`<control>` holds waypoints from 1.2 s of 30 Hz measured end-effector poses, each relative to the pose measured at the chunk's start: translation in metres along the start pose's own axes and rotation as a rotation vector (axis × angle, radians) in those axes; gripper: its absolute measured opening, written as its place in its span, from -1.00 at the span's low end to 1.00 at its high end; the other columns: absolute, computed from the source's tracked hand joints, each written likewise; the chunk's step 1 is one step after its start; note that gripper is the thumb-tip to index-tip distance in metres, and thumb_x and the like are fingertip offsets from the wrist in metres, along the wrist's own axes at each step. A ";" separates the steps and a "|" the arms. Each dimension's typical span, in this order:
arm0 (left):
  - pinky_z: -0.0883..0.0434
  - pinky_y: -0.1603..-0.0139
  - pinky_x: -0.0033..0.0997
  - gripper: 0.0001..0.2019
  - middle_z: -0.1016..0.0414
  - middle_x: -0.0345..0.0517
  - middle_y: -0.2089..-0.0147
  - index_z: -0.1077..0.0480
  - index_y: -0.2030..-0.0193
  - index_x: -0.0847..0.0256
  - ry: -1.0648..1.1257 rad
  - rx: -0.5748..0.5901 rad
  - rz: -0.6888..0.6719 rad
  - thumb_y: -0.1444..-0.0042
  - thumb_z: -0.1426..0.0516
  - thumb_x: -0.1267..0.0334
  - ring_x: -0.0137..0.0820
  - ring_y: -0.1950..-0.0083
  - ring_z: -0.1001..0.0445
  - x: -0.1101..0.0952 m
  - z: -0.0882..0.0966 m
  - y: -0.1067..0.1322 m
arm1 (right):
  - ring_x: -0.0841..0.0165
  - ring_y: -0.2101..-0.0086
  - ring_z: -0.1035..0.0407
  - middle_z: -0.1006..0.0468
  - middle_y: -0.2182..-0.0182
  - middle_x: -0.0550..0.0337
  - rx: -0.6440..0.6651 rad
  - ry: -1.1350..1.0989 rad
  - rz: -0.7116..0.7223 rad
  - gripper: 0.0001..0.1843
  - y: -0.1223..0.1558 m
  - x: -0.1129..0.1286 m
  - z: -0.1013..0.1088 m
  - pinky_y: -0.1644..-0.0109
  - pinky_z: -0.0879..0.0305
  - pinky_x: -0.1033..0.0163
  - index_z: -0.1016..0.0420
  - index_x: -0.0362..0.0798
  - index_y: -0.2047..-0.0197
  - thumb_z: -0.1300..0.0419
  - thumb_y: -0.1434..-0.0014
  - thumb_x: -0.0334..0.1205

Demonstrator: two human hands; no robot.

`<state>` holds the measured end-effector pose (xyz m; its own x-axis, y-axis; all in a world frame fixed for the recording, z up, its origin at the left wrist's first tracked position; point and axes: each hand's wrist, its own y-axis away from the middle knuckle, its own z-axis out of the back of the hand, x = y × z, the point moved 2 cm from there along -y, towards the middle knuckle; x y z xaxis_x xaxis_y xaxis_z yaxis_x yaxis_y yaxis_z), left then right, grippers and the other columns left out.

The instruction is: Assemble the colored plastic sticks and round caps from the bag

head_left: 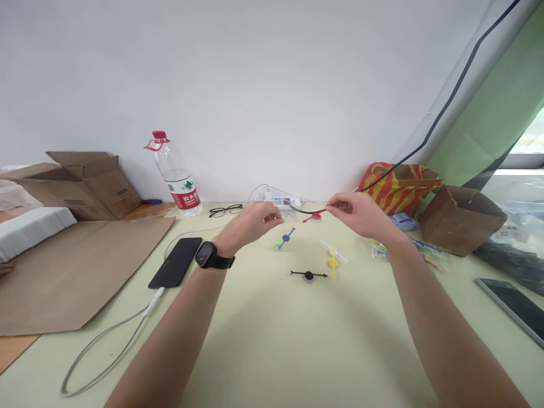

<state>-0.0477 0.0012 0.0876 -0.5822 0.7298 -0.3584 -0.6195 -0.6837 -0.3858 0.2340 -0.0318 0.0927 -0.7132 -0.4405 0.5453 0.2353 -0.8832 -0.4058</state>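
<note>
My left hand point(255, 222), with a black watch on its wrist, is raised over the pale green table point(263, 340) with its fingers pinched together; what they hold is too small to make out. My right hand point(355, 212) pinches a small red plastic piece point(314, 215) with thin arms. Both hands hover close together near the table's back. Below them lie a blue and green piece point(285, 238), a yellow and white piece point(334, 259) and a black piece point(308, 275).
A black phone point(176, 262) on a white charging cable lies at left beside brown cardboard point(72, 272). A water bottle point(176, 177), glasses point(225, 211) and a power strip point(280, 199) stand at the back. An orange striped bag point(397, 184), a cardboard box point(461, 218) and a tablet point(512, 303) are at right.
</note>
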 end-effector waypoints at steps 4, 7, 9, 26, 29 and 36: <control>-0.36 0.28 -0.35 -0.75 -0.57 -0.11 0.31 -0.54 0.28 0.17 0.050 -0.011 -0.040 -0.33 -0.14 0.11 -0.35 0.30 -0.48 -0.013 -0.009 -0.003 | 0.25 0.35 -0.42 -0.63 0.31 0.09 -0.215 -0.036 0.054 -0.69 0.008 0.026 0.020 0.30 -0.30 0.18 -0.60 -0.01 0.20 -0.18 -0.32 0.05; -0.36 0.26 -0.34 -0.76 -0.56 -0.12 0.31 -0.54 0.28 0.16 0.073 0.005 -0.088 -0.34 -0.14 0.13 -0.35 0.30 -0.48 -0.023 -0.016 -0.004 | 0.28 0.38 -0.38 -0.61 0.33 0.10 -0.222 0.016 0.088 -0.73 0.009 0.038 0.017 0.31 -0.27 0.18 -0.57 -0.01 0.23 -0.17 -0.33 -0.02; -0.36 0.25 -0.33 -0.77 -0.56 -0.11 0.28 -0.56 0.26 0.16 0.086 0.031 -0.111 -0.35 -0.14 0.13 -0.35 0.29 -0.48 -0.029 -0.020 -0.004 | 0.28 0.36 -0.38 -0.59 0.33 0.11 -0.197 0.080 0.108 -0.79 0.008 0.040 0.009 0.30 -0.25 0.18 -0.54 0.00 0.26 -0.15 -0.32 -0.10; -0.37 0.23 -0.30 -0.75 -0.57 -0.10 0.32 -0.54 0.33 0.15 0.093 0.059 -0.091 -0.32 -0.14 0.12 -0.32 0.29 -0.49 -0.027 -0.016 -0.004 | 0.29 0.36 -0.36 -0.54 0.38 0.16 -0.030 0.136 0.041 -0.86 -0.001 0.003 -0.004 0.27 -0.20 0.21 -0.42 0.00 0.35 -0.18 -0.23 -0.17; -0.39 0.22 -0.30 -0.76 -0.58 -0.09 0.31 -0.54 0.31 0.15 0.084 0.058 -0.075 -0.31 -0.15 0.12 -0.31 0.28 -0.50 -0.024 -0.012 -0.003 | 0.31 0.37 -0.35 -0.53 0.41 0.18 0.119 0.150 -0.012 -0.86 -0.002 -0.024 -0.007 0.29 -0.19 0.22 -0.42 -0.01 0.39 -0.18 -0.19 -0.18; -0.41 0.22 -0.31 -0.77 -0.58 -0.10 0.32 -0.55 0.32 0.14 0.093 0.051 -0.054 -0.30 -0.16 0.12 -0.31 0.28 -0.51 -0.019 -0.011 -0.002 | 0.30 0.34 -0.41 -0.58 0.34 0.14 0.412 0.142 -0.194 -0.86 -0.003 -0.077 -0.038 0.30 -0.23 0.26 -0.50 -0.04 0.37 -0.27 -0.09 -0.15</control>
<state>-0.0293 -0.0113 0.0865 -0.4974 0.7611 -0.4164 -0.6760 -0.6408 -0.3638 0.2629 0.0110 0.0241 -0.8463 -0.2602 0.4648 0.3108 -0.9499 0.0341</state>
